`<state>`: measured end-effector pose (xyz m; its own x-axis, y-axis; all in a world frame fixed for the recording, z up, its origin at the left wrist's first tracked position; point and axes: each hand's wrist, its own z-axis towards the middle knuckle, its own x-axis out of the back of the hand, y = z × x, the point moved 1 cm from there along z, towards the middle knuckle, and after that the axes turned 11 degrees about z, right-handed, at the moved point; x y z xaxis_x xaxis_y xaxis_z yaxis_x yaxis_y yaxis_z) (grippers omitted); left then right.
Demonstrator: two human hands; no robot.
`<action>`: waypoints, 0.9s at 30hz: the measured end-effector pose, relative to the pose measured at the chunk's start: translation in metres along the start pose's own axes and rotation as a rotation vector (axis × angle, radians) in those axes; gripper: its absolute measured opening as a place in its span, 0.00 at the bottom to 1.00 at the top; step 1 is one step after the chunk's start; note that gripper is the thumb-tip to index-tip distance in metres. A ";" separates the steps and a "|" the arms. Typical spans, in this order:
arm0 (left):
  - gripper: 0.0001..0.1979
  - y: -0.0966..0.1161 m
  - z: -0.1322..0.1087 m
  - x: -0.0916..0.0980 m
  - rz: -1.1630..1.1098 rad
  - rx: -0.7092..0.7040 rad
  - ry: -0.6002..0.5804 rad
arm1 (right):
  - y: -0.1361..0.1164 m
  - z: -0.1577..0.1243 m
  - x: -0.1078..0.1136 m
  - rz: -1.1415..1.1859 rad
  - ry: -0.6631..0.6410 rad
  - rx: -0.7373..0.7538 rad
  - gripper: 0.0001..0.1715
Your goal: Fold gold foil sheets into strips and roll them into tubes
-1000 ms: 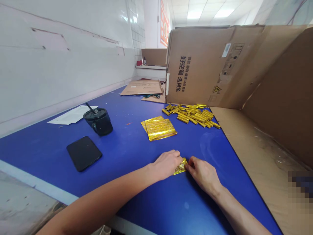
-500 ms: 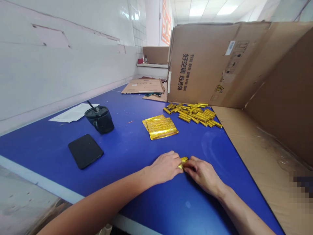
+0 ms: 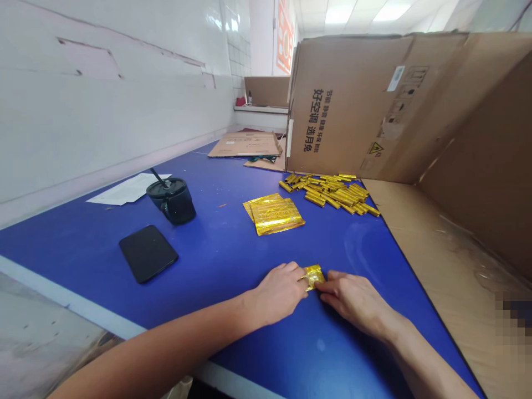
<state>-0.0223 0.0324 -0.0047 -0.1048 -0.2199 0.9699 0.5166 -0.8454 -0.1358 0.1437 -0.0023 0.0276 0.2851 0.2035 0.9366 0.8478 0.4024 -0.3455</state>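
Note:
Between my hands, low over the blue table (image 3: pixel 233 266), is a small piece of shiny gold foil (image 3: pixel 315 276). My left hand (image 3: pixel 280 291) is closed at its left edge, the fingertips partly hiding it. My right hand (image 3: pixel 353 296) has its thumb and index finger pinched at the foil's lower right corner, the other fingers curled. Farther back lie flat gold foil packets (image 3: pixel 277 215), overlapping in a small stack. Behind them to the right is a heap of narrow gold foil rolls (image 3: pixel 338 194).
A dark mug (image 3: pixel 177 202) with a lid and a stick stands left, near a black phone-like slab (image 3: pixel 148 253) and white paper (image 3: pixel 124 189). A big cardboard box (image 3: pixel 353 105) rises behind the rolls, with cardboard along the right edge. Flat cardboard (image 3: pixel 245 144) lies at the back.
More of the foil between my hands shows now, as a wider, flatter piece. My right hand has shifted slightly right. The stack and the heap look the same.

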 end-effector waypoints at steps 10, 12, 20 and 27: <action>0.06 -0.005 -0.001 0.007 -0.093 0.074 -0.006 | 0.002 0.007 -0.010 0.099 0.186 0.054 0.13; 0.07 -0.005 -0.001 0.005 -0.115 0.025 0.010 | 0.001 0.007 -0.010 0.098 0.173 0.062 0.12; 0.11 -0.004 -0.006 -0.005 -0.077 -0.015 0.049 | -0.001 0.005 -0.008 0.105 0.149 0.082 0.11; 0.14 -0.004 -0.009 -0.002 -0.077 -0.005 0.032 | 0.000 0.008 -0.011 0.146 0.190 0.068 0.13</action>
<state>-0.0317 0.0320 -0.0080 -0.1712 -0.1699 0.9705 0.5013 -0.8630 -0.0626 0.1372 0.0022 0.0166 0.4864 0.0948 0.8686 0.7614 0.4415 -0.4746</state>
